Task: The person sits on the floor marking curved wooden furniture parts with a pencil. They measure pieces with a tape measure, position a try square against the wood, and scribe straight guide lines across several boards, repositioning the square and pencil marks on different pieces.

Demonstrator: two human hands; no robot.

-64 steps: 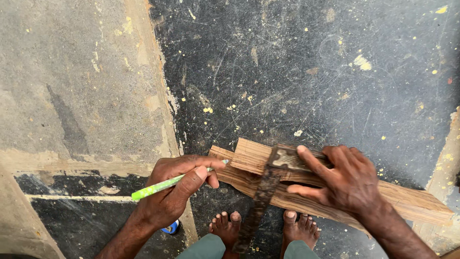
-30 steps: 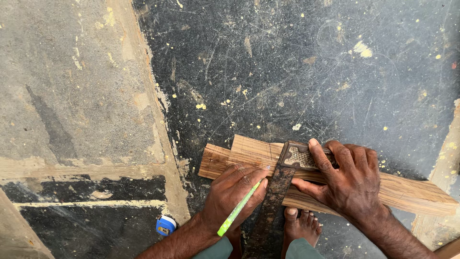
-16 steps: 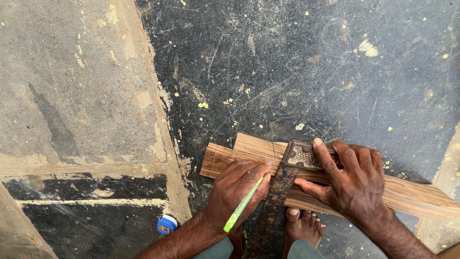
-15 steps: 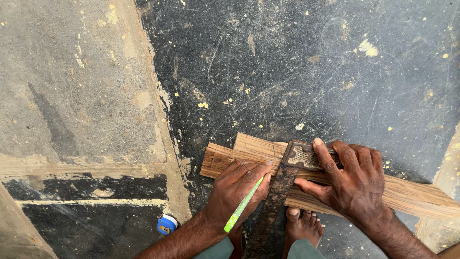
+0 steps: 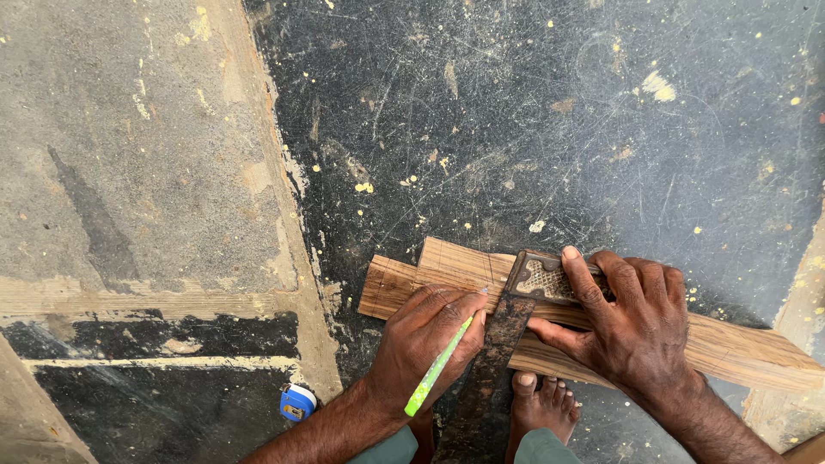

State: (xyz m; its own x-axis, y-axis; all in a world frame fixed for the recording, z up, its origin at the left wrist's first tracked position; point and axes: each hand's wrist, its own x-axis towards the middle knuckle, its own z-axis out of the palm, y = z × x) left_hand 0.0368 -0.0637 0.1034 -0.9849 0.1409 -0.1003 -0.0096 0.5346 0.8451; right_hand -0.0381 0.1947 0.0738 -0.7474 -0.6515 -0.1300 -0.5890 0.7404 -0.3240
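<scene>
Two wooden strips [image 5: 404, 283] lie stacked on a dark scratched floor, running from centre to the right edge. A rusty try square [image 5: 491, 361] lies across them, its patterned stock [image 5: 541, 277] on the far edge. My right hand [image 5: 632, 322] presses the stock and wood down. My left hand [image 5: 428, 339] grips a green pencil [image 5: 436, 368], tip against the square's blade on the wood. My bare foot [image 5: 541, 404] is under the strips.
A small blue tape measure [image 5: 297, 402] lies on the floor to the left of my left forearm. Grey concrete with a pale painted band [image 5: 172, 296] fills the left side. A pale board edge [image 5: 799, 301] shows at the far right.
Two seconds ago my left hand held the pencil away at the left end of the wood; it has moved to the square's blade. Over the last second both hands stay nearly still.
</scene>
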